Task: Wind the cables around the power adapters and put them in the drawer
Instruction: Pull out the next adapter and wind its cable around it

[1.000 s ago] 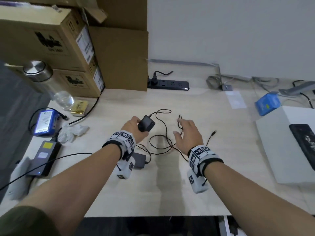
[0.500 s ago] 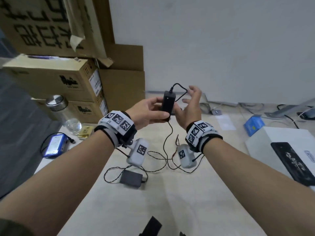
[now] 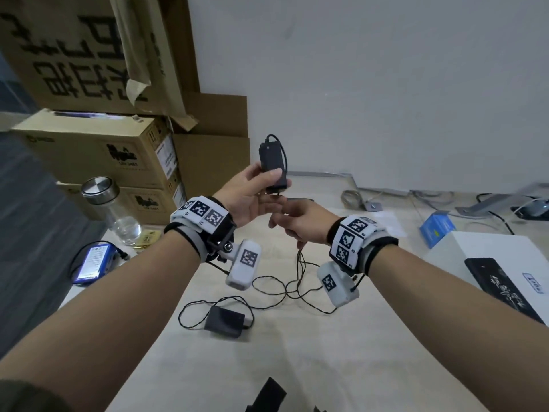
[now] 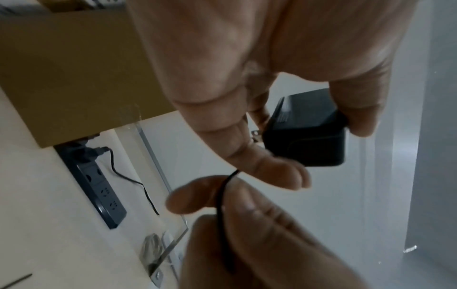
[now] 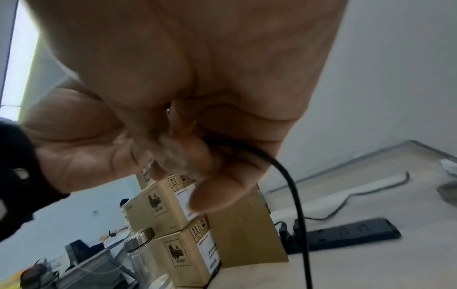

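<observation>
Black power adapter (image 3: 271, 166) stands upright above the desk (image 3: 297, 367), gripped in our left hand (image 3: 252, 197); our right hand (image 3: 300, 223) just below pinches its cable (image 4: 222, 215). We see a second adapter (image 3: 225, 322) lying on the desk.

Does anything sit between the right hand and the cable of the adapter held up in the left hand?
Nothing visible does. The right hand already pinches the cable just below the raised adapter, which the left hand grips. The rest of the cable hangs free to the desk.
</observation>
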